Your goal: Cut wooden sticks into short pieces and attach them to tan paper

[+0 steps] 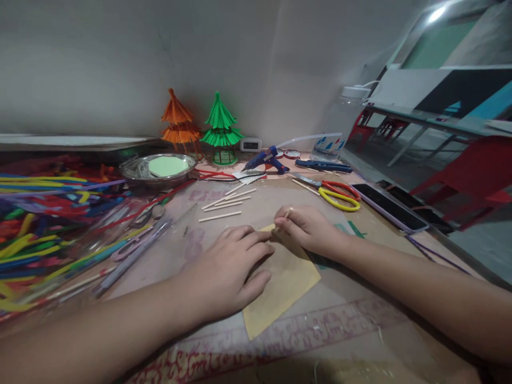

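Note:
A square of yellow paper [282, 282] lies on the table under both hands. My left hand [236, 261] rests flat on its left side, fingers stretched toward the paper's far edge. Over that far edge my right hand [306, 229] is closed in a pinch on a thin wooden stick [289, 212], whose pale end pokes up between thumb and forefinger. The rest of that stick is mostly hidden by the fingers. Just beyond the hands, several loose wooden sticks [220, 216] lie in a scattered group.
Bundles of pipe cleaners [28, 250] crowd the left. Along the wall stand a metal bowl [136, 169], an orange pagoda model [178, 120], a green pagoda model [221, 130] and a blue glue gun [266, 159]. Scissors [340, 197] and a phone [390, 207] lie to the right.

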